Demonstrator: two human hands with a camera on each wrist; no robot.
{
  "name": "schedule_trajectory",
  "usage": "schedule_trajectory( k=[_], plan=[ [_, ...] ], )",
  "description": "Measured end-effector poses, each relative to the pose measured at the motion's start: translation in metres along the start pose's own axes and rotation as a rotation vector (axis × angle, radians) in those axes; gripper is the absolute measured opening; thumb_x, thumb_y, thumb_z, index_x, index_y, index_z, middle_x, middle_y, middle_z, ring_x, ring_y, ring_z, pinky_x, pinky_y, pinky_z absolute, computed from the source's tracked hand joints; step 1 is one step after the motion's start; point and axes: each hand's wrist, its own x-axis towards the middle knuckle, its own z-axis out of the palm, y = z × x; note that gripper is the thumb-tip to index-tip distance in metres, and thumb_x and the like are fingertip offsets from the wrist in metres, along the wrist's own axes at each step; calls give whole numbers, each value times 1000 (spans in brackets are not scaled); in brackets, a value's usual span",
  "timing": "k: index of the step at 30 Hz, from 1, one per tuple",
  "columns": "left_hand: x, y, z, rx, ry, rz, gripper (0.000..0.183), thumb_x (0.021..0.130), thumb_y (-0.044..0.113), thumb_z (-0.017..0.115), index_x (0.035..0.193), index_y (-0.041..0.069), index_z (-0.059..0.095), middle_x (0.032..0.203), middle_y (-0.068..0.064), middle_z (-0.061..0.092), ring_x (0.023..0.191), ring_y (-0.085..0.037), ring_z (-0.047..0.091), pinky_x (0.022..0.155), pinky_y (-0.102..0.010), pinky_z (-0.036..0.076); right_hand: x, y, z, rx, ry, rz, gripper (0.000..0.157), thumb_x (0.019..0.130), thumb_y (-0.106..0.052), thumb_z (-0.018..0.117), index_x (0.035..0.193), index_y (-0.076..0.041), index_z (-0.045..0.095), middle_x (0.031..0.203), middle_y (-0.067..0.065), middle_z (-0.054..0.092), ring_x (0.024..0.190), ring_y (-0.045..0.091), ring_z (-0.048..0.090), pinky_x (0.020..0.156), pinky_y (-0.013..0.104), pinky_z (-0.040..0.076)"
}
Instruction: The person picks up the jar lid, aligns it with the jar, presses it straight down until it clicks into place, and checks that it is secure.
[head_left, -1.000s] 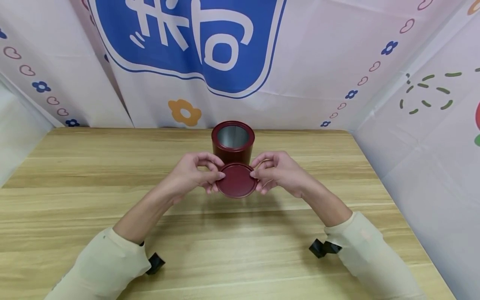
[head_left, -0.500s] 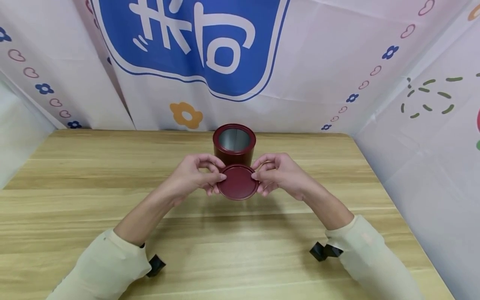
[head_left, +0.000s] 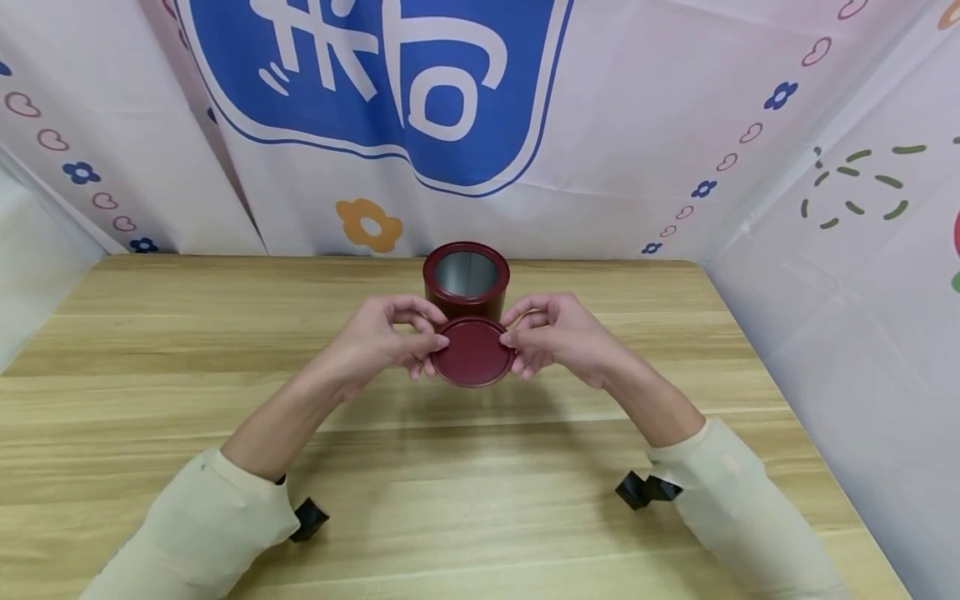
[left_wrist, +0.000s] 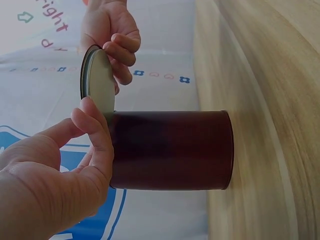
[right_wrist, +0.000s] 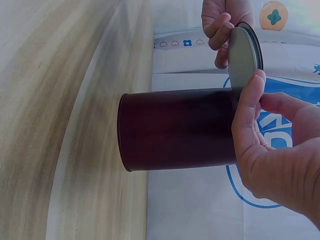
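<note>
Head view: left hand (head_left: 388,337) mirrors right hand (head_left: 558,335), both pinching lid (head_left: 473,354).

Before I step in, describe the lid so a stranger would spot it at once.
Near the far edge of the wooden table stands an open, dark red can. In front of it in the head view, the left hand and right hand pinch the lid between them. It is the flat red disc, unlike the tall, hollow can.
</note>
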Motion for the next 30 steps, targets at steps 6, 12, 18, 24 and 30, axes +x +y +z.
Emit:
schedule_trajectory(
  k=[6,12,18,24,30],
  plan=[
    [1,7,-1,1,12,17,26,95,-6,68,119,-10,58,82,-10,64,59,-18,67,54,-25,57,3,-4,-2,-15,10,-8,20,95,6,63,114,8,57,78,10,70,58,15,68,57,27,62],
    [4,13,-1,-4,22,28,27,94,-8,68,118,-10,58,80,-10,63,55,-16,65,52,-25,56,5,-7,-3,-22,25,-12,18,95,5,62,112,7,58,78,10,70,58,15,68,57,27,61],
    [6,16,-2,0,32,39,27,93,-8,68,119,-10,58,79,-9,63,54,-16,65,51,-24,56,6,-12,-3,-25,35,-11,19,96,5,61,114,8,58,80,10,72,58,16,68,57,27,62],
    [10,19,-4,11,42,54,27,94,-8,66,120,-10,60,81,-10,64,56,-16,65,54,-24,57,10,-16,-4,-27,46,-20,19,96,3,61,115,7,58,80,10,72,58,15,68,57,25,61],
    [14,22,-6,-9,46,48,26,95,-9,64,120,-10,58,82,-10,63,56,-16,66,53,-23,57,15,-18,-6,-17,67,-12,21,97,4,59,117,8,58,84,8,73,58,15,69,56,25,61]
  ],
)
